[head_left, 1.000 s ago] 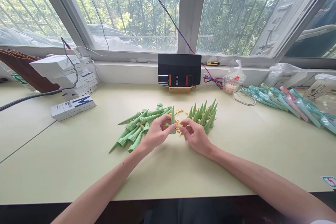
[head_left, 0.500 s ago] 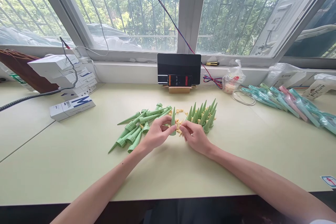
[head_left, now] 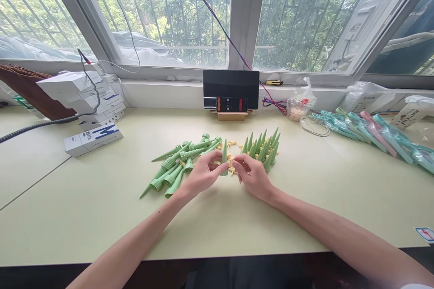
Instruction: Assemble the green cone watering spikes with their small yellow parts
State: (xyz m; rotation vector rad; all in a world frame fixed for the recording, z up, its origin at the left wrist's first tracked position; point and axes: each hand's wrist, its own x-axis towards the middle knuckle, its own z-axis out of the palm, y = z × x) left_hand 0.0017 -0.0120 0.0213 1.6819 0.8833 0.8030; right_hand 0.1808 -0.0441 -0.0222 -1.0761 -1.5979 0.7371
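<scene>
Upright between the thumb and fingers of my left hand (head_left: 205,171) is a green plastic watering spike (head_left: 224,151), its tip pointing up. My right hand (head_left: 252,176) is closed in a pinch close to the spike's right side; whatever its fingertips hold is too small to make out. Small yellow plastic valves (head_left: 232,143) lie in a loose heap behind and between my hands. Left of my left hand, more green spikes (head_left: 174,174) lie piled on their sides. Beyond my right hand several spikes (head_left: 267,146) stand in a tight group, with yellow bits showing on them.
A phone (head_left: 232,104) showing a timer leans against a dark tablet (head_left: 231,82) at the back. White boxes (head_left: 93,140) are at the left. A bagged cup (head_left: 301,101) and wrapped teal and pink items (head_left: 379,133) are at the right, all on the pale table (head_left: 257,230).
Both hands keep almost the same place and grip, with the spike still upright in my left hand. The phone's timer display has advanced.
</scene>
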